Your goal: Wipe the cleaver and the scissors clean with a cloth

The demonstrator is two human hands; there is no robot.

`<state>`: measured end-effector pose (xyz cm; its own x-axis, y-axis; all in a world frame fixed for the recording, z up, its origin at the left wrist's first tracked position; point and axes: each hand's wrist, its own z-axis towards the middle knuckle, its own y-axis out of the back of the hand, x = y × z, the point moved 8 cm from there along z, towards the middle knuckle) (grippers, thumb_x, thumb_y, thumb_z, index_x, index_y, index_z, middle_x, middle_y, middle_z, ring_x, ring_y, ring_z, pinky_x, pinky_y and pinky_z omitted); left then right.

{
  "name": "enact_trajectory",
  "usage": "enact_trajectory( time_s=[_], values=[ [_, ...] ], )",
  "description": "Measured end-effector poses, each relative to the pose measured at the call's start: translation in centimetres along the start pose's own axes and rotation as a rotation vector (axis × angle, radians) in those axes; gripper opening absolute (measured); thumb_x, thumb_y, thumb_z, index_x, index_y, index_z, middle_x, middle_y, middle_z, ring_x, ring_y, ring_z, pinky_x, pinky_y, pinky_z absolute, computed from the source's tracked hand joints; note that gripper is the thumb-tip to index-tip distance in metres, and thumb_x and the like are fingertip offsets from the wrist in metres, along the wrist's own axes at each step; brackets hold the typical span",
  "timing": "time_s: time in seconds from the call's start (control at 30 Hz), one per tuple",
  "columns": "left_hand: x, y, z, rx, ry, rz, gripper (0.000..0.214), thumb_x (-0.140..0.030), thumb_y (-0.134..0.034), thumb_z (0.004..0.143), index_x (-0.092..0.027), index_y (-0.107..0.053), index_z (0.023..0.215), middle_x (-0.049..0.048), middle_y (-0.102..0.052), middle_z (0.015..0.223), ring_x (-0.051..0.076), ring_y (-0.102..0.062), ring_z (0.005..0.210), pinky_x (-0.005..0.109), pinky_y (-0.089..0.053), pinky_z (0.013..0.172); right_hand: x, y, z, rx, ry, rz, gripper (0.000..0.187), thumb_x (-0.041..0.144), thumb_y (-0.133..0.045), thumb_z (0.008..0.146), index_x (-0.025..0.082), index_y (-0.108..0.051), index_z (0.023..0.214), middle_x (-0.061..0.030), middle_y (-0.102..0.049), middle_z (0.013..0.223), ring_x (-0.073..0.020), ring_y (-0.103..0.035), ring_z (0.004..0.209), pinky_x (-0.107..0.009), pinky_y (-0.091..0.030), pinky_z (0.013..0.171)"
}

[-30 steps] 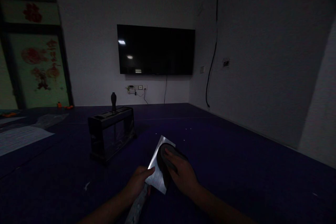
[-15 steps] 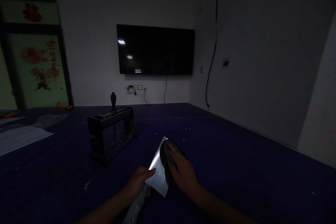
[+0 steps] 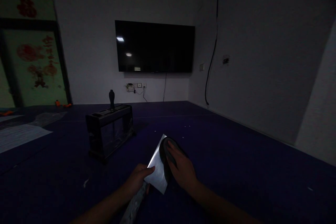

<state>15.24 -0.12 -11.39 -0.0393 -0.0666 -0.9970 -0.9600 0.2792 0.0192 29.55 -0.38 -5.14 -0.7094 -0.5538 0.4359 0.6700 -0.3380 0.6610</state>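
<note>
My left hand point(image 3: 138, 179) is closed round a cleaver where its handle meets the blade, the thumb lying on the steel. The bright blade point(image 3: 158, 178) points up and away from me, and its pale, mottled handle point(image 3: 134, 204) runs down toward the lower edge of the view. In my right hand point(image 3: 183, 171) is a dark, rounded oval block point(image 3: 165, 154), whose exact kind I cannot make out. The fingers lie over its top, and it rests against the right side of the blade. The blade's right edge is hidden behind it.
A black knife stand point(image 3: 109, 131) with one black handle point(image 3: 112, 98) upright in it stands left of my hands on the dark blue surface. Papers point(image 3: 23, 135) and clear plastic point(image 3: 48, 118) lie far left. A television point(image 3: 156, 47) hangs on the back wall; a cable point(image 3: 212, 61) dangles at right.
The whole scene has shifted slightly up and left in the view. Both hands keep their grip, and the block stays against the blade.
</note>
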Motion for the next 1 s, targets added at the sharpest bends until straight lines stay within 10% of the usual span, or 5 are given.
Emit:
enact_trajectory(
  time_s=[1.0],
  values=[
    [-0.23, 0.07, -0.17, -0.029, 0.02, 0.007, 0.054, -0.068, -0.059, 0.048, -0.015, -0.05, 0.039, -0.0022, -0.042, 0.031, 0.008, -0.036, 0.028, 0.023, -0.02, 0.036, 0.11, -0.2, 0.09, -0.001, 0.05, -0.027, 0.046, 0.019, -0.044, 0.08, 0.022, -0.047, 0.126, -0.0045, -0.039, 0.137, -0.02, -0.043, 0.12, -0.038, -0.037, 0.1]
  ],
)
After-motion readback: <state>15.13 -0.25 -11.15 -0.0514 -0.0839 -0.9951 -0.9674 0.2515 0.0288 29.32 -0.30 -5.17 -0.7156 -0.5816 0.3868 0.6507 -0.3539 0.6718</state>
